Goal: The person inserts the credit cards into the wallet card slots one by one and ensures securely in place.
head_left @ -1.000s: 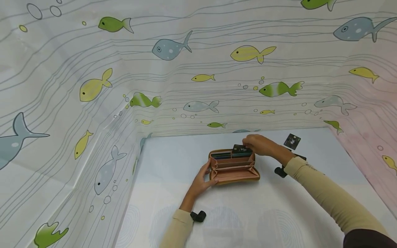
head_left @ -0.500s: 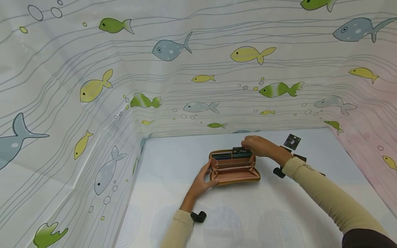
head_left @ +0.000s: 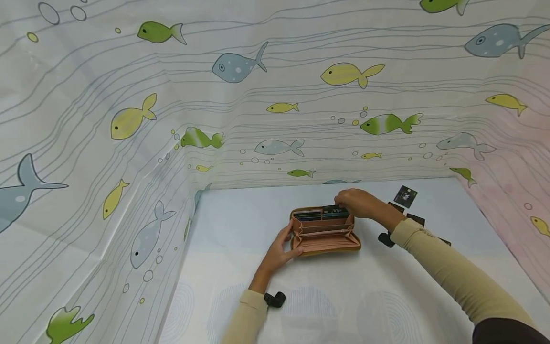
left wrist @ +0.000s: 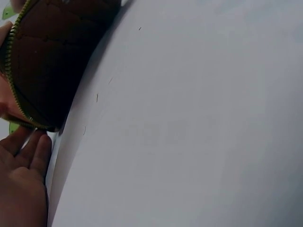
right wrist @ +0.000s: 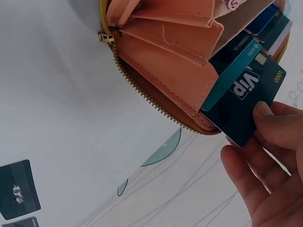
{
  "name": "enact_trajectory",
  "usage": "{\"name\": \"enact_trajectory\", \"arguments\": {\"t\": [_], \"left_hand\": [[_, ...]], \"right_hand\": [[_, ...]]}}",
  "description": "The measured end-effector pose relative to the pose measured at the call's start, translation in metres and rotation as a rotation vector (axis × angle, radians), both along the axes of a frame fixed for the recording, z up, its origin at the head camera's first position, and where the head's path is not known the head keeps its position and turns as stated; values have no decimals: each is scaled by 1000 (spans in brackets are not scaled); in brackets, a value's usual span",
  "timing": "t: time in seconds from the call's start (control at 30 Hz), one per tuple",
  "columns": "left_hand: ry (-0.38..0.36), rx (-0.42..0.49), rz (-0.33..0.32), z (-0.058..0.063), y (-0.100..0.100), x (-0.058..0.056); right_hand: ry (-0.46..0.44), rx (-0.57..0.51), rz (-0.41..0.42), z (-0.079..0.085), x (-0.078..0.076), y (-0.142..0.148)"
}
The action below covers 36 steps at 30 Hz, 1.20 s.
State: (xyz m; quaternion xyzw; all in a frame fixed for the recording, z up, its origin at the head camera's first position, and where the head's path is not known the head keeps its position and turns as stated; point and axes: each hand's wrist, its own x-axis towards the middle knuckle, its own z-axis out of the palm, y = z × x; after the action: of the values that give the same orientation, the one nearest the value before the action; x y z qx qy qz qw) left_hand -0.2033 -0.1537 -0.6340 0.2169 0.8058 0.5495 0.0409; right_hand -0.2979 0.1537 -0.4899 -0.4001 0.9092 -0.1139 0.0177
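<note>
An unzipped wallet with a salmon-pink lining (head_left: 328,245) stands spread wide on the white surface. My left hand (head_left: 274,256) grips its left end, thumb at the front edge; the left wrist view shows the fingers against the dark quilted outside (left wrist: 57,56). Above the wallet's far right corner, my right hand (head_left: 360,202) pinches a dark "Vip" card (right wrist: 255,97) between thumb and fingers. The card sits partly in a slot, close behind a teal card (right wrist: 232,75), with its outer corner sticking out. Other cards (head_left: 306,216) fill the slots on the left.
A black Vip card (head_left: 405,196) lies at the far right, with several more dark cards (head_left: 415,219) by the right forearm, partly hidden by it. Fish-printed sheeting (head_left: 283,129) rises behind and on both sides. Each wrist wears a small black camera (head_left: 275,299).
The right hand has lowered slightly, and the Vip card stands lower in its slot than a second ago. The left hand and wallet have hardly moved.
</note>
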Motion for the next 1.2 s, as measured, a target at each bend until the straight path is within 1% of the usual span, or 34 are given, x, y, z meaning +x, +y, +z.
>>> {"name": "enact_trajectory", "arguments": {"t": [0.1, 0.2, 0.33, 0.57, 0.7, 0.9, 1.03, 1.2], "left_hand": [[-5, 3, -2, 0, 0, 0], [5, 1, -3, 1, 1, 0], [5, 3, 1, 0, 0, 2], [18, 4, 5, -2, 0, 1], [12, 3, 11, -3, 0, 0], [18, 8, 1, -2, 1, -1], [34, 9, -4, 0, 1, 0], [18, 16, -1, -1, 0, 0]], "right_hand": [[2, 9, -19, 0, 1, 0], [12, -1, -10, -2, 1, 0], [51, -24, 6, -6, 3, 0], [100, -37, -30, -9, 3, 0], [122, -18, -40, -9, 3, 0], [101, 41, -40, -9, 5, -2], [149, 46, -25, -12, 6, -2], [212, 69, -11, -19, 6, 0]]}}
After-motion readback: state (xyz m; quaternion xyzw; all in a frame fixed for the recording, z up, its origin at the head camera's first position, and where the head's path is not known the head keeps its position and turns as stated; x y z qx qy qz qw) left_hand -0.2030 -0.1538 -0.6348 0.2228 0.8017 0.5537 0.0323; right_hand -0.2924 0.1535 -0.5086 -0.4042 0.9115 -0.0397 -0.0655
